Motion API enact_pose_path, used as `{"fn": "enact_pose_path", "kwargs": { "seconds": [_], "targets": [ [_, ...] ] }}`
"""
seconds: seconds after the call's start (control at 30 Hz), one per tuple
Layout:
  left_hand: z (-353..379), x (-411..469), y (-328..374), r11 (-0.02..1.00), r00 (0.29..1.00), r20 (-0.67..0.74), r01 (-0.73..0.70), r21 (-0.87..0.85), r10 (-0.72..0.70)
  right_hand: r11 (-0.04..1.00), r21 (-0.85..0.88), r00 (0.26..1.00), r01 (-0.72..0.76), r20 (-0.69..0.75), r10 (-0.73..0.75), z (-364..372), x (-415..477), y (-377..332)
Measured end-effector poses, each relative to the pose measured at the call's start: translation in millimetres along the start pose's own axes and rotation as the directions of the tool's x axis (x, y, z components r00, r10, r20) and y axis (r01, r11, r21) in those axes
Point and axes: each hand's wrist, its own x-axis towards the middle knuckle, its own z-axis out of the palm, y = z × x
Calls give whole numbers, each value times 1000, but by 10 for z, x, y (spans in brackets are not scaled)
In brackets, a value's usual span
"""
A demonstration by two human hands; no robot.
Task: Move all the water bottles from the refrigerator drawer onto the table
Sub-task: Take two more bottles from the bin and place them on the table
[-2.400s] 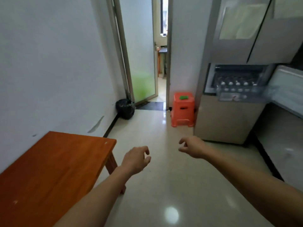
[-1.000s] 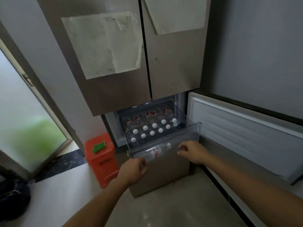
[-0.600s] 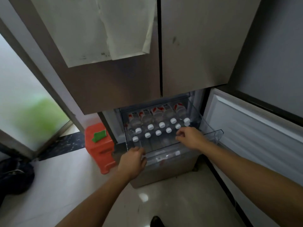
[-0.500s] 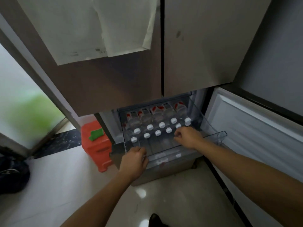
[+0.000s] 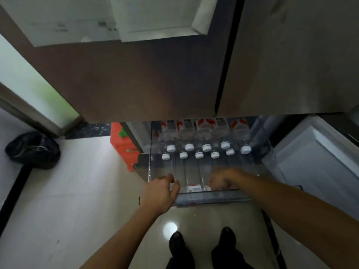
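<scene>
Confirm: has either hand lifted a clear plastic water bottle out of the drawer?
No: both the left hand and right hand sit low at the transparent drawer's front.

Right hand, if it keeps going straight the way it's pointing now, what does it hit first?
The right hand reaches down into the clear drawer, toward its front. It would likely first meet the bottle lying on its side there, though blur leaves depth unclear.

White-capped water bottles [image 5: 206, 147] lie in two rows inside the clear drawer [image 5: 213, 198]

arms [image 5: 124, 235]: bare, sleeveless | shoes [image 5: 202, 241]: dark, possibly black | trousers: dark
</scene>
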Motion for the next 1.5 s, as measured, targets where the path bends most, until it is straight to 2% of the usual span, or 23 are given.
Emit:
{"fn": "enact_pose_path", "kwargs": {
  "seconds": [0.1,0.2,0.3,0.43,0.57,0.67,0.73,0.83,0.93,1.03,1.17,1.27,1.4,1.5],
  "targets": [
    [12,-10,16,997,997,-55,55,44,-53,987,-137,983,89,171,-65,-10,103,-7],
    [49,-4,23,991,991,-74,118,65,-113,985,-81,975,150,180,-134,-95,182,90],
    [63,0,43,980,983,-87,170,103,-161,975,38,968,219,114,-222,-318,151,226],
    [48,20,61,973,983,-43,183,140,-179,916,209,940,342,-62,-336,-633,-33,353],
    [15,139,72,971,973,62,214,107,-221,870,308,920,386,-198,-338,-828,-204,512],
    [2,358,100,967,966,68,247,55,-251,852,344,891,396,-368,-266,-883,-330,637],
    [21,532,134,945,950,57,312,-96,-308,843,366,863,394,-464,-201,-872,-415,724],
    [69,767,150,834,904,77,419,-360,-421,849,358,814,390,-565,-135,-796,-550,856],
    [138,984,92,767,883,46,431,-476,-467,874,334,774,354,-629,-74,-662,-698,934],
    [217,1201,6,724,871,51,438,-532,-489,866,378,741,329,-672,11,-508,-783,938],
    [309,1396,-85,620,831,42,446,-646,-554,862,442,711,249,-687,147,-316,-767,858],
    [347,1394,-75,668,852,-30,388,-635,-523,836,492,671,241,-707,223,-220,-741,714],
    [252,1206,37,807,889,-109,345,-480,-445,820,536,577,199,-741,344,-151,-718,480],
    [123,1057,71,890,921,-152,287,-354,-358,846,502,546,179,-766,339,-150,-754,280]
  ]
}}
